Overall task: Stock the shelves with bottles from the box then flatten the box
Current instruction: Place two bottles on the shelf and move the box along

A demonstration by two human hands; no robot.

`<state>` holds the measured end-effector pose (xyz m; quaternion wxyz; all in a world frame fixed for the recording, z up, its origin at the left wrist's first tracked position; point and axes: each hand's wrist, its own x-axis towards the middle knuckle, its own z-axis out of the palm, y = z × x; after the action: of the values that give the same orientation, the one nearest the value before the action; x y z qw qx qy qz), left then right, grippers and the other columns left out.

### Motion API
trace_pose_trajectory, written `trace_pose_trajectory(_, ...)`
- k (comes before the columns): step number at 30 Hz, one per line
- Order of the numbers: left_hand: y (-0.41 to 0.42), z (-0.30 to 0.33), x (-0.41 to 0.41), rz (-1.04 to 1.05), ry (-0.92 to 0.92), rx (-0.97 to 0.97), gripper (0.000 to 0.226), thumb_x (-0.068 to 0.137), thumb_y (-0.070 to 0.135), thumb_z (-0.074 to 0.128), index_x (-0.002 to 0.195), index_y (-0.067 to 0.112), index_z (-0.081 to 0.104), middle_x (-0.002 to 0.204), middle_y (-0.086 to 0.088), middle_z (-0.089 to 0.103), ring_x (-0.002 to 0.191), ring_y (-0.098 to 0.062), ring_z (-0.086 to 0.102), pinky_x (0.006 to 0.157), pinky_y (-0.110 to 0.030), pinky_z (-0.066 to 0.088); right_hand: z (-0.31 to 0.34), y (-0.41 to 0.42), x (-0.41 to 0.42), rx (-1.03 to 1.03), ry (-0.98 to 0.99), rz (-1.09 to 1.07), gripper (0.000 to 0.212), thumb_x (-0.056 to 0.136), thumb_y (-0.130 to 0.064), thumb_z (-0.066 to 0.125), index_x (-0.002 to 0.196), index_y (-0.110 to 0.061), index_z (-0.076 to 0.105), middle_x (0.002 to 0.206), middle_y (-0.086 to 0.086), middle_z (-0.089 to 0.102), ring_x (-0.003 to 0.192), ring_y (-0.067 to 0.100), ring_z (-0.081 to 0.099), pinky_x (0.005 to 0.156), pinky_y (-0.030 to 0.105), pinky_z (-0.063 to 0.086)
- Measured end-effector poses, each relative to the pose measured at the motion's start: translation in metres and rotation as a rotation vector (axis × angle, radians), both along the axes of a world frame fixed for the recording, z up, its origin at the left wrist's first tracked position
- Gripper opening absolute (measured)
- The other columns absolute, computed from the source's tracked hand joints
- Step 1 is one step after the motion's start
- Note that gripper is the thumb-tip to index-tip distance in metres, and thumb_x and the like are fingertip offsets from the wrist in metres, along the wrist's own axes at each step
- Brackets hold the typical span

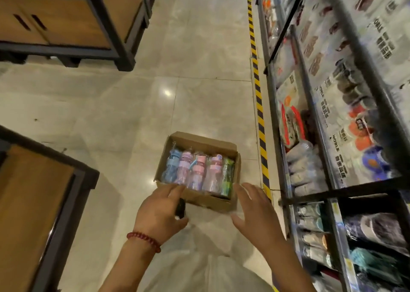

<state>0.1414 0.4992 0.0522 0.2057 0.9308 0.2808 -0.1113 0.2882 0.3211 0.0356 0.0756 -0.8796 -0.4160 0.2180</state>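
The cardboard box [206,199] sits on the tiled floor [124,105] just beside the yellow-and-black hazard stripe [258,105] that runs along the foot of the shelving [328,136], flaps open, with a row of plastic-wrapped bottles [198,171] lying side by side inside: a blue one farthest from the stripe, pink ones in the middle, a green one nearest it. The left hand [160,211] reaches toward the box's near edge, fingers partly curled around a small dark object [180,208] I cannot identify, and wears a red bead bracelet [144,240]. The right hand [255,211] hovers beside the box's near corner on the stripe side, fingers spread and holding nothing. The bottles look light and rigid, but the clear wrap is probably slippery and crinkly, so a grasp around the body below the cap seems safest. The box itself looks thin and bendable; lifting it by both short sides would likely keep it from sagging.
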Motion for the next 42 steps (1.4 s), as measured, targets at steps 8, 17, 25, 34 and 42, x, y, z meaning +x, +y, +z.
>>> trace_pose_trajectory(8,0.14,-0.044,0.073,-0.079,-0.033,-0.059,0.075,0.063,0.039,0.082,0.13,0.02,0.053,0.118,0.001,0.061,0.101,-0.021,0.06,0.077,-0.03,0.051,-0.043,0.132,0.031,-0.036,0.13,-0.159,0.066,0.087,-0.034,0.061,0.144,-0.026,0.029,0.149,-0.004,0.03,0.137,0.015,0.025,0.107,0.029,0.034)
trace_pose_trajectory(17,0.209,-0.222,0.143,0.06,0.176,-0.37,0.065,0.075,0.036,0.071,0.134,0.025,0.045,0.129,-0.001,0.055,0.114,-0.019,0.053,0.089,-0.026,0.043,-0.201,0.218,0.102,-0.226,0.264,-0.211,0.051,0.087,-0.029,0.06,0.134,-0.021,0.042,0.134,0.002,0.046,0.122,0.022,0.043,0.088,0.032,0.045)
trace_pose_trajectory(25,0.21,-0.446,0.202,0.083,0.423,-0.412,0.068,0.076,0.042,0.072,0.134,0.023,0.04,0.125,-0.004,0.055,0.109,-0.023,0.054,0.085,-0.034,0.047,-0.409,0.212,0.157,-0.354,0.381,-0.381,0.05,0.082,-0.029,0.066,0.127,-0.018,0.045,0.124,0.008,0.052,0.111,0.027,0.05,0.081,0.034,0.048)
trace_pose_trajectory(34,0.166,-0.642,0.207,0.409,0.392,-0.573,0.076,0.074,0.04,0.075,0.134,0.019,0.035,0.111,0.001,0.056,0.101,-0.021,0.057,0.073,-0.025,0.045,-0.585,0.197,0.15,-0.26,0.377,-0.81,0.092,0.071,-0.046,0.075,0.142,-0.014,0.027,0.131,0.013,0.048,0.117,0.032,0.05,0.092,0.043,0.048)
trace_pose_trajectory(42,0.131,-0.686,0.21,0.784,0.082,-0.736,0.054,0.057,0.029,0.089,0.083,0.04,0.043,0.082,0.025,0.053,0.069,0.014,0.054,0.058,-0.005,0.042,-0.629,0.205,0.13,-0.127,0.111,-0.92,0.111,0.058,-0.053,0.082,0.142,-0.007,0.025,0.14,0.015,0.038,0.126,0.032,0.035,0.093,0.04,0.043)
